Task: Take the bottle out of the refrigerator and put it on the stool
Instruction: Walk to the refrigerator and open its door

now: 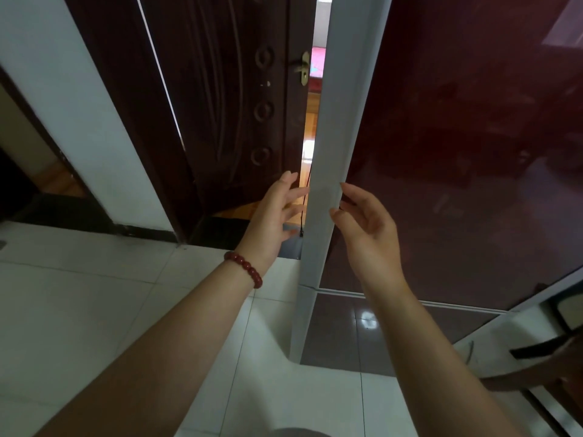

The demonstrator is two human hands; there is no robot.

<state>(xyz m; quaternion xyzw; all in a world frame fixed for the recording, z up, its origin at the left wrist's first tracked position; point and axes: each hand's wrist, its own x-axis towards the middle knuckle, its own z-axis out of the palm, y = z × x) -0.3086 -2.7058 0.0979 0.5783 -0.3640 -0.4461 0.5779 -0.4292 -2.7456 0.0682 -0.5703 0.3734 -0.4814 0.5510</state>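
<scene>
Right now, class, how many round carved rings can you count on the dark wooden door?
3, in a vertical row near the handle side: upper ring, middle ring, lower ring. Others may lie above the frame.

The left hand [277,212] has its fingertips hidden behind the refrigerator's pale door edge [331,171]; the dark red door front [457,152] runs off the top and right edges, and a dark object [564,342] at lower right is cut off, unidentifiable

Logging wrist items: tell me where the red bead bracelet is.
In the head view, the red bead bracelet circles the left wrist, just below the left hand, left of the refrigerator's white edge.
</scene>
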